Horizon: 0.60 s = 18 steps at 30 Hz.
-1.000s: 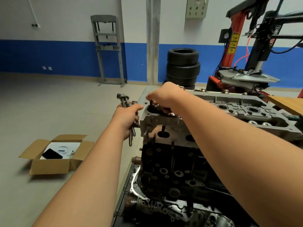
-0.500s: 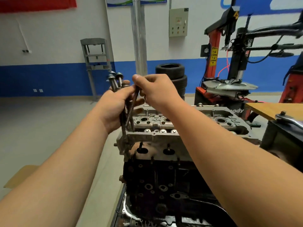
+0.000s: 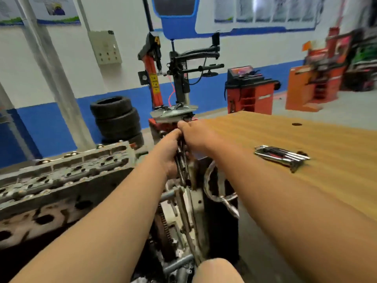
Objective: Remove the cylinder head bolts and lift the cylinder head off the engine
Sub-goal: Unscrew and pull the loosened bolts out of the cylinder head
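While the cylinder head (image 3: 67,172) sits on the engine (image 3: 163,227) at the near left, grey and grimy, with a row of open bores along its top and dark ports down its side, I judge the bolt stage nearly done and the lift not yet begun. The wooden surface (image 3: 285,135) fills the right, with a tool set (image 3: 282,157) lying on it, well apart from me.

Between head and surface, my left grip (image 3: 168,158) is curled tight round a bundle of bolts (image 3: 181,162), fingers wrapped about the shanks. My right grip (image 3: 196,135) closes over their upper ends from the far side (the bolt heads are hidden under my fingers). The bolts are long, dark and threaded on their lower lengths, hanging roughly upright below my left grip.

The next move, as I see it, is to lay the bundle on the surface so both grips are free, then take the head at its ends and raise it level. It looks heavy. Whether every bolt is out, I cannot tell.
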{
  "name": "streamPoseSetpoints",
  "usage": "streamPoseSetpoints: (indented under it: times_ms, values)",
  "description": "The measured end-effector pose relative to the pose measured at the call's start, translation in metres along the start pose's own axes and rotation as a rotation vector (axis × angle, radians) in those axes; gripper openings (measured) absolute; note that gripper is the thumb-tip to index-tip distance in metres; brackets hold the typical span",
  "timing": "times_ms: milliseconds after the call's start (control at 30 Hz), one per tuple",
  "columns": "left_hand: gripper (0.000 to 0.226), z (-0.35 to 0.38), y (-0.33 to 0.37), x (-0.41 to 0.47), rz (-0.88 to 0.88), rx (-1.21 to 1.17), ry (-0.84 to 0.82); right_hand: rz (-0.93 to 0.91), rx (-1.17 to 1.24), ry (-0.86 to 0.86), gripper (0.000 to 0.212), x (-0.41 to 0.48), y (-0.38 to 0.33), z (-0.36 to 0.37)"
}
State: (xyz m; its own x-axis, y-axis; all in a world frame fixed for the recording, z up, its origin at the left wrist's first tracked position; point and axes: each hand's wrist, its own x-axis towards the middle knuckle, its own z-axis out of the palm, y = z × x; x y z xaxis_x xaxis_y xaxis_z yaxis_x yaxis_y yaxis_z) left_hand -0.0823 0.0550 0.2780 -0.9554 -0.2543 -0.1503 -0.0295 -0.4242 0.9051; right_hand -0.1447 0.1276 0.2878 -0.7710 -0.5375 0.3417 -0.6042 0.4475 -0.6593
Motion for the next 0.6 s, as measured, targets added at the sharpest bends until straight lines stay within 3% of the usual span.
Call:
streamPoseSetpoints:
  times_ms: [100, 233, 300, 433, 500, 600]
  values:
    - [0.027, 0.079, -0.047, 0.032, -0.108, 0.160, -0.069, 0.127, -0.193, 0.055, 0.029, -0.023, 0.076, -0.075]
    - [0.010, 0.166, -0.111, 0.053, -0.252, 0.501, -0.122, 0.372, -0.288, 0.312, 0.036, -0.071, 0.182, -0.159]
    - [0.002, 0.204, -0.147, 0.061, -0.242, 0.696, -0.120, 0.474, -0.309, 0.464, 0.031, -0.106, 0.244, -0.180]
    - [0.039, 0.250, -0.208, 0.082, 0.027, 1.238, -0.067, 0.603, -0.160, 0.722, 0.026, -0.160, 0.328, -0.176]
    - [0.055, 0.265, -0.224, 0.094, 0.182, 1.368, -0.080, 0.563, -0.084, 0.713, 0.026, -0.155, 0.341, -0.174]
    - [0.082, 0.287, -0.236, 0.110, 0.289, 1.365, -0.082, 0.569, -0.075, 0.610, 0.023, -0.142, 0.346, -0.173]
